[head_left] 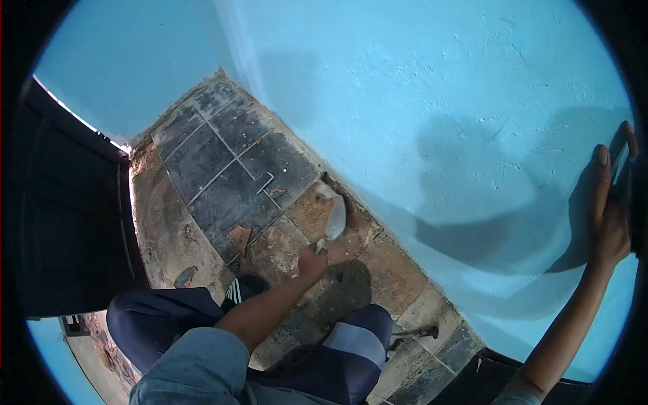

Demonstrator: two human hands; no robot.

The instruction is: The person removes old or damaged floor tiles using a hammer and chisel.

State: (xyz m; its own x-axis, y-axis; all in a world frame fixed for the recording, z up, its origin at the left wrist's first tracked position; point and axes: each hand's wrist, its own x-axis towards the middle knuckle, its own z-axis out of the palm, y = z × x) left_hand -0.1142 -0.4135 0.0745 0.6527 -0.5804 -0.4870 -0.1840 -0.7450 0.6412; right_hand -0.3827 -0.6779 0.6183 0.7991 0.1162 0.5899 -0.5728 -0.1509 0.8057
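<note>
My left hand is closed round the handle of a trowel. Its pale, dusty blade points away from me, low over the bare, tile-stripped floor close to the foot of the blue wall. Far to the right, my right hand rests at the wall's edge with its fingers stretched upward. Part of that hand falls in the dark rim of the view.
Dark tiles cover the corner floor, with a bent metal piece on them. Broken tile shards lie nearby. A hammer-like tool lies beside my knee. The blue wall borders the right; a dark door stands left.
</note>
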